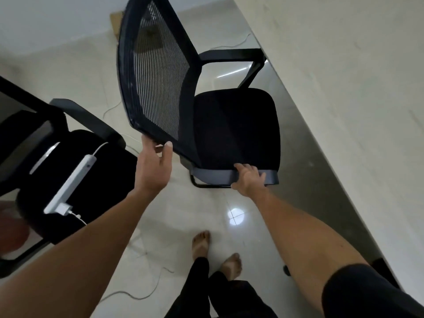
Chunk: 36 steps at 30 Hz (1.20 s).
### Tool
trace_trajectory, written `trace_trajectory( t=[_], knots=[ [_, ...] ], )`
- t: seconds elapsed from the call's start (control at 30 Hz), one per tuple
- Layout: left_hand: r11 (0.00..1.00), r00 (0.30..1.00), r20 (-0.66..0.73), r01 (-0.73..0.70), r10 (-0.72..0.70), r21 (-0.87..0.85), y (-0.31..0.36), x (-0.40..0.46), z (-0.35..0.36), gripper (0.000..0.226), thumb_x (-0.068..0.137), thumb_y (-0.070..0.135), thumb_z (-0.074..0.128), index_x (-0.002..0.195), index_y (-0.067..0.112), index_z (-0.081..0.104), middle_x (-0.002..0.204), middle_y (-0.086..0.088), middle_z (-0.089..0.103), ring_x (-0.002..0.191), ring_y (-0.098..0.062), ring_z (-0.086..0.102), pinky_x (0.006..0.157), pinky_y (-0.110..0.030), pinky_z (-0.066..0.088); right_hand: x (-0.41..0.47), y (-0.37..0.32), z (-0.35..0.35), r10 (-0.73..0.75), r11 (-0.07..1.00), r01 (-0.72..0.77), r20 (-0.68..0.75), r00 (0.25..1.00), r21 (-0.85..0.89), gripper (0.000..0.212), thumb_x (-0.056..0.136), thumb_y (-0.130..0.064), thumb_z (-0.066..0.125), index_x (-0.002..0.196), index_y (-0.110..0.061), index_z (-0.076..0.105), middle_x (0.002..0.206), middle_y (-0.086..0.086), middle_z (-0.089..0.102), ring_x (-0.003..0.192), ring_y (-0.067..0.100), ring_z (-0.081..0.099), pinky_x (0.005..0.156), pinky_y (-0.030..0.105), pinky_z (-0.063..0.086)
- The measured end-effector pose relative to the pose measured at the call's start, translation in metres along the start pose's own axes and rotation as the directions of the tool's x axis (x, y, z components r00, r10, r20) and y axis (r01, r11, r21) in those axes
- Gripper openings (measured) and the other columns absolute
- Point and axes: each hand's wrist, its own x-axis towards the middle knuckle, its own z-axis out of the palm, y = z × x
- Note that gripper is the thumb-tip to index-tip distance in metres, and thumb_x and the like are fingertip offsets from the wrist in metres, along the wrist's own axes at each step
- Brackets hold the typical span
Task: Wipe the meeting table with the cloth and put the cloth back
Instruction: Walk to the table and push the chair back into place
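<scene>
Both hands are on a black mesh-back office chair (174, 92) that sits right beside the long pale counter (344, 88) running down the right side of the view. The left hand (154, 167) has its grip curled around the lower corner of the mesh backrest, thumb on one side of the frame and fingers wrapped behind it, so it's clamped on the chair. The right hand (249, 176) is pressed over the near armrest (215, 176), fingers spread across the top and thumb tucked under the edge, also closed on the chair. The seat cushion (236, 127) faces the counter and the far armrest (231, 55) nearly meets the counter's edge. Off to the left there's a second black chair (75, 171) with a white power strip (72, 182) lying on its seat, a white charger (61, 208) plugged into the near end and a thin cable trailing off it. The floor (183, 216) is glossy pale tile with a round light reflection, a few loose wires snaking over it, and the person's bare feet (202, 244) in dark trousers at the bottom. No cloth shows anywhere in this view, so can't say where it is; the counter top that's visible is a plain pale surface.
</scene>
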Motion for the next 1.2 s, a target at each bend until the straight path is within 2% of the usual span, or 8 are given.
trace_trajectory(
  t=[0.27, 0.43, 0.63, 0.73, 0.87, 0.93, 1.03, 1.2],
  knots=[
    [0.989, 0.989, 0.010, -0.151, 0.151, 0.006, -0.013, 0.006, 0.015, 0.031, 0.111, 0.026, 0.046, 0.134, 0.008, 0.037, 0.090, -0.001, 0.065, 0.076, -0.016, 0.064, 0.069, -0.029, 0.045, 0.010, 0.013, -0.001, -0.130, 0.939, 0.123, -0.001, 0.991, -0.320, 0.064, 0.099, -0.048, 0.065, 0.155, -0.029, 0.041, 0.141, 0.003, 0.055, 0.134, 0.027, 0.047, 0.119, 0.051, 0.022],
    [0.991, 0.990, 0.035, -0.134, 0.134, 0.006, 0.004, -0.008, 0.037, 0.027, 0.111, 0.028, 0.046, 0.129, 0.010, 0.038, 0.090, 0.003, 0.063, 0.077, -0.019, 0.063, 0.070, -0.040, 0.050, 0.007, 0.045, -0.015, -0.118, 0.943, 0.107, -0.014, 0.993, -0.316, 0.066, 0.096, -0.050, 0.067, 0.154, -0.030, 0.043, 0.140, 0.002, 0.055, 0.132, 0.025, 0.049, 0.114, 0.048, 0.026],
    [0.984, 0.979, 0.110, -0.166, 0.172, -0.064, 0.044, -0.033, 0.094, 0.039, 0.110, 0.025, 0.047, 0.140, 0.001, 0.039, 0.101, -0.002, 0.067, 0.091, -0.026, 0.066, 0.074, -0.023, 0.041, 0.007, 0.115, -0.043, -0.009, 0.958, 0.003, -0.019, 1.000, -0.286, 0.067, 0.093, -0.038, 0.072, 0.155, -0.031, 0.045, 0.149, 0.000, 0.052, 0.143, 0.021, 0.043, 0.115, 0.049, 0.026],
    [0.984, 0.972, 0.172, -0.144, 0.161, -0.107, 0.066, -0.044, 0.126, 0.030, 0.109, 0.029, 0.051, 0.131, 0.013, 0.040, 0.110, 0.004, 0.072, 0.098, -0.016, 0.069, 0.079, -0.021, 0.047, 0.004, 0.150, -0.055, 0.088, 0.975, -0.092, -0.029, 0.996, -0.200, 0.061, 0.100, -0.014, 0.058, 0.157, -0.025, 0.041, 0.161, 0.005, 0.040, 0.155, 0.025, 0.028, 0.124, 0.057, 0.019],
    [0.977, 0.962, 0.210, -0.143, 0.174, -0.157, 0.095, -0.060, 0.168, 0.032, 0.108, 0.032, 0.053, 0.131, 0.015, 0.037, 0.105, 0.007, 0.072, 0.096, -0.014, 0.070, 0.080, -0.028, 0.056, -0.013, 0.174, -0.057, 0.224, 0.966, -0.224, -0.020, 0.974, -0.131, 0.064, 0.108, -0.006, 0.028, 0.169, -0.018, 0.011, 0.177, 0.009, 0.004, 0.163, 0.033, 0.004, 0.128, 0.058, 0.010],
    [0.979, 0.962, 0.222, -0.125, 0.159, -0.159, 0.111, -0.067, 0.185, 0.050, 0.108, 0.035, 0.052, 0.144, 0.006, 0.033, 0.110, -0.002, 0.074, 0.098, -0.019, 0.071, 0.081, -0.028, 0.055, -0.031, 0.173, -0.055, 0.227, 0.971, -0.229, -0.030, 0.973, -0.074, 0.065, 0.107, -0.006, 0.031, 0.168, -0.014, 0.011, 0.175, 0.015, 0.013, 0.160, 0.037, 0.018, 0.126, 0.054, 0.023],
    [0.986, 0.960, 0.249, -0.097, 0.128, -0.134, 0.137, -0.076, 0.204, 0.061, 0.108, 0.036, 0.052, 0.151, 0.002, 0.026, 0.110, -0.012, 0.074, 0.100, -0.030, 0.073, 0.086, -0.037, 0.058, -0.055, 0.162, -0.048, 0.232, 0.964, -0.224, -0.040, 0.972, 0.147, 0.050, 0.105, -0.013, 0.046, 0.154, -0.012, 0.038, 0.156, 0.019, 0.045, 0.140, 0.039, 0.050, 0.111, 0.046, 0.043],
    [0.997, 0.938, 0.343, -0.070, 0.054, 0.036, 0.180, -0.090, 0.227, 0.066, 0.109, 0.043, 0.048, 0.156, 0.007, 0.020, 0.123, -0.025, 0.068, 0.112, -0.045, 0.067, 0.095, -0.052, 0.055, -0.081, 0.150, -0.038, 0.273, 0.879, -0.230, -0.046, 0.961, 0.417, 0.043, 0.101, -0.024, 0.062, 0.141, -0.009, 0.058, 0.139, 0.019, 0.061, 0.127, 0.039, 0.059, 0.103, 0.041, 0.049]
  ],
)
